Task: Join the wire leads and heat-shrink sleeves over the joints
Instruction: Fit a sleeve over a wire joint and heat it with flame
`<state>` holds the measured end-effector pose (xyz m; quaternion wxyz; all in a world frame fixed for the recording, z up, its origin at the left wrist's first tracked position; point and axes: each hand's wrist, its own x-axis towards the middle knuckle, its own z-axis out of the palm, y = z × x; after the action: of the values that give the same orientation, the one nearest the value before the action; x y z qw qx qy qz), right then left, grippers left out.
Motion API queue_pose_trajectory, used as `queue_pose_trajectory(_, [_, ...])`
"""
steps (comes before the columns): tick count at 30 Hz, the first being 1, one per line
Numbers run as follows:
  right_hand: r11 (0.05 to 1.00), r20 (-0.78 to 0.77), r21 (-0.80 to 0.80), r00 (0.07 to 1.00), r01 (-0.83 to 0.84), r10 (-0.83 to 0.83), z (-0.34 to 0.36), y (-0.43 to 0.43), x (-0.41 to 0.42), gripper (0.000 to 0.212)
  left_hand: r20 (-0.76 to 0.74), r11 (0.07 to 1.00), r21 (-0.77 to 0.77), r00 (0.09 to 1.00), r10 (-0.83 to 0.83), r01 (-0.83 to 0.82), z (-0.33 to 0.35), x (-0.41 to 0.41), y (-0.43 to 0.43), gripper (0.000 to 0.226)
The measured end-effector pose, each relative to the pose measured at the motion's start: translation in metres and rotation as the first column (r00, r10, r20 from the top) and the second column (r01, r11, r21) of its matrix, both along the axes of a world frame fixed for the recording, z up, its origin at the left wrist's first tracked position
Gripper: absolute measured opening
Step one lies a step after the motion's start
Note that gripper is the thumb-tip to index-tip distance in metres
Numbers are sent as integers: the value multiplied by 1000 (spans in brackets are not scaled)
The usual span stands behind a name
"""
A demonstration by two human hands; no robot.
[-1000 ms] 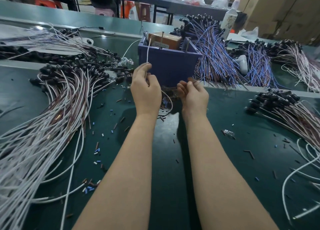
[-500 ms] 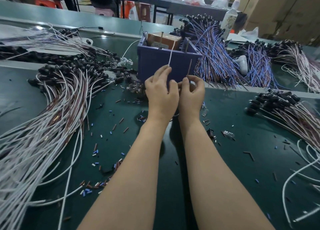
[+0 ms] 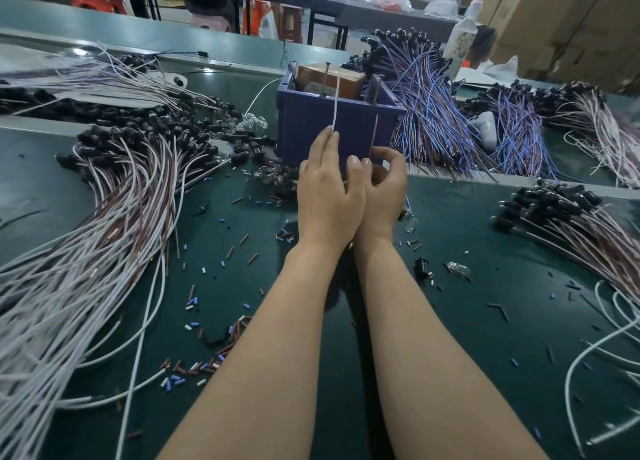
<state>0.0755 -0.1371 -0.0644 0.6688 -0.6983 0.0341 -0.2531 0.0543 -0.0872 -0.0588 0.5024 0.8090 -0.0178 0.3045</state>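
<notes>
**Blue bin (image 3: 298, 124) behind, white lead (image 3: 335, 106) and brown lead (image 3: 374, 132) standing parallel**

Both are rising upright in front of the bin, white left of brown. Now the left hand (image 3: 325, 196) is pinching the white one, the right hand (image 3: 382, 182) curling round the brown. Hands are pressing together, left overlapping right; a second ago they were apart. Lower ends are hiding behind fingers.

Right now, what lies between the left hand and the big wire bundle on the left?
The head view shows short cut pieces, brown, blue and white, scattered over the green table between the left hand and the wire bundle.
</notes>
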Motion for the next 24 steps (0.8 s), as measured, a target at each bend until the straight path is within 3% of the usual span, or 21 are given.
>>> queue_pose_trajectory(6, [999, 29, -50, 999, 18, -16, -2, 3, -3, 15, 7, 999, -35, 1000, -4, 5, 2, -3, 0, 61])
queue_pose_trajectory(19, [995, 62, -95, 997, -40, 46, 1, 6, -10, 19, 4, 999, -29, 999, 37, -37, -2, -2, 4, 61])
queue_pose_trajectory(24, [997, 57, -77, 998, 23, -19, -3, 4, -3, 21, -13, 1000, -4, 999, 30, -30, -2, 1, 2, 54])
